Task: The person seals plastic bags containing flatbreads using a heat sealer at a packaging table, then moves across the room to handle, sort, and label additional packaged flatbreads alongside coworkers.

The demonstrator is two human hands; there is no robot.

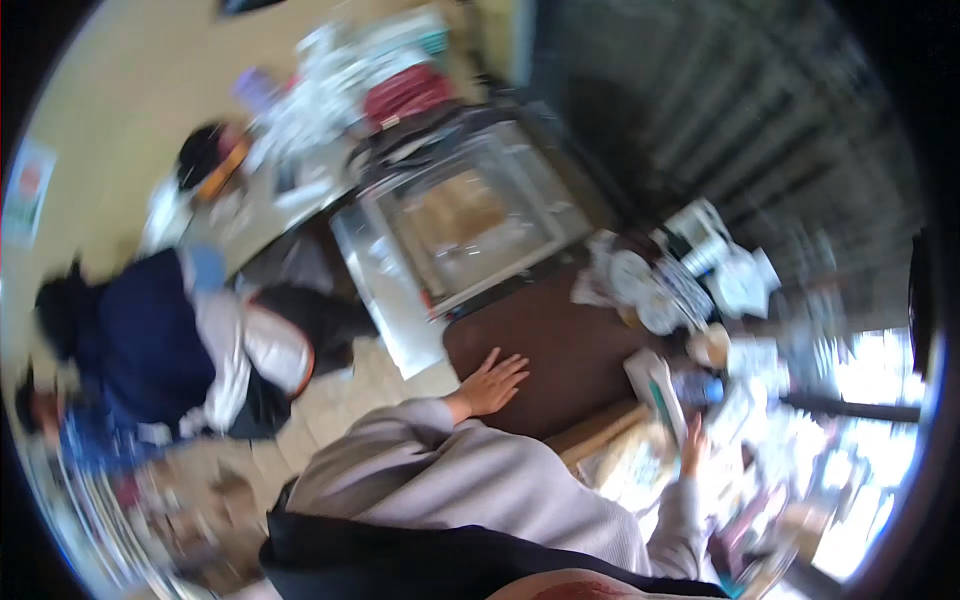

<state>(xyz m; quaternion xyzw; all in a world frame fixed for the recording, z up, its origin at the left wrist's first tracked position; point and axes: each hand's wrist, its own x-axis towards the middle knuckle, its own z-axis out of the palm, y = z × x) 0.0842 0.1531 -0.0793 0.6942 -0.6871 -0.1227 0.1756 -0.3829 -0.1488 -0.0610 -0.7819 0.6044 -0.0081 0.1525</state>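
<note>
My left hand (490, 385) lies flat with its fingers apart on the brown tabletop (540, 345), near its edge, and holds nothing. Farther right, my right hand (692, 450) is stretched out beside a long white box with a green stripe (655, 395). Motion blurs its fingers, so I cannot tell whether they grip the box or only touch it. Just left of that hand is a pale, blurred pile of packaging (632, 460), next to a brown cardboard edge (598, 438).
A clear-topped machine with a metal frame (470, 220) stands beyond the tabletop. White plastic-wrapped items (640, 290) crowd the table's far right side. On the left, a person in a dark blue vest (150, 330) sits or bends. Bags and a red bundle (408, 95) are piled at the back.
</note>
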